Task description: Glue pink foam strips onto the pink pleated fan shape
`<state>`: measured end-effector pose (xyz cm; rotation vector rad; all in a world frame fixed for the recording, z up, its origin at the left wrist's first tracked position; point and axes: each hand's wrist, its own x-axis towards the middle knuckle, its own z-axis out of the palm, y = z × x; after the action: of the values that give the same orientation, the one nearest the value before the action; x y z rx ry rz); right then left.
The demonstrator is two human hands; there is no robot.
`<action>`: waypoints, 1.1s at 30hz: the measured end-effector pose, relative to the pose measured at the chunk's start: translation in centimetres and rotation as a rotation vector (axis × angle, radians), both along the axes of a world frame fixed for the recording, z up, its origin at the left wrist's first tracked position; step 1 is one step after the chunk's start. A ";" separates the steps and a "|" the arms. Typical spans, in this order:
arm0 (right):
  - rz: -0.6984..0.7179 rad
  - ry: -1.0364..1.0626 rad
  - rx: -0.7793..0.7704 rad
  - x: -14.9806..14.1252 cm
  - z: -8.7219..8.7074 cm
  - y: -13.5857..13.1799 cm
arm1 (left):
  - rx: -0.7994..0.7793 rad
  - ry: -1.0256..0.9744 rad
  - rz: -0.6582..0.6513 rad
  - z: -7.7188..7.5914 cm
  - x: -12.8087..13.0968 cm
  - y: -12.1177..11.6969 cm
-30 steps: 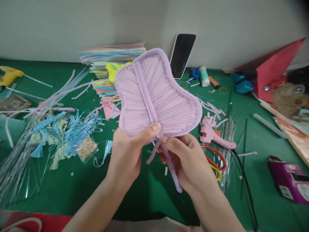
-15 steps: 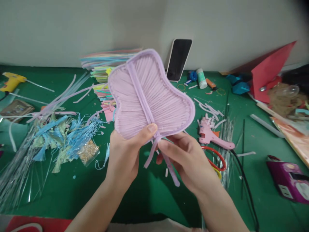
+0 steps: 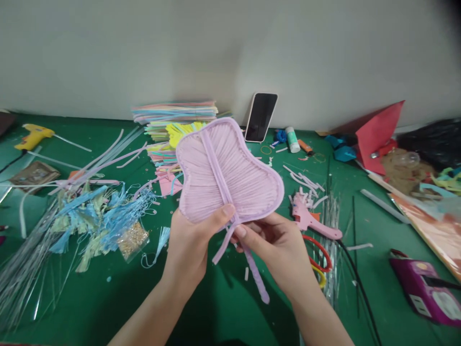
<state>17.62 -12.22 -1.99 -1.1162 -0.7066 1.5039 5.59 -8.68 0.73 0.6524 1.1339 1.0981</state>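
Observation:
A lilac hand fan (image 3: 248,173) made of fuzzy pipe cleaners, with a wavy rim and a wrapped handle, is held up over the table. My left hand (image 3: 194,240) grips its lower left edge, the thumb pressed on the centre spine. At the top of the handle (image 3: 255,271), my right hand (image 3: 275,250) pinches with thumb and fingers where a loose lilac pipe cleaner end (image 3: 223,245) crosses and hangs to the left. The fingertips behind the fan are partly hidden.
Pipe cleaner bundles (image 3: 176,113) and a phone (image 3: 261,117) stand by the wall. Blue tassels (image 3: 111,216) and a bead bag (image 3: 133,240) lie left, near a yellow glue gun (image 3: 34,137). A pink glue gun (image 3: 313,221), scissors (image 3: 320,252) and a purple pouch (image 3: 427,288) lie right.
The loose lilac end has swung out leftward from the top of the handle as my right hand shifted there. The whole view has tilted up, and my left hand keeps its grip.

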 end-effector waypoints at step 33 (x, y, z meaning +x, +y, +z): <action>0.033 -0.187 0.074 1.3 -0.1 0.5 | 0.057 0.042 -0.264 -0.8 -1.6 0.7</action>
<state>18.96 -11.69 -2.10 -1.2042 -0.9060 1.4014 3.97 -8.01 -0.02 0.8473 1.0221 0.8967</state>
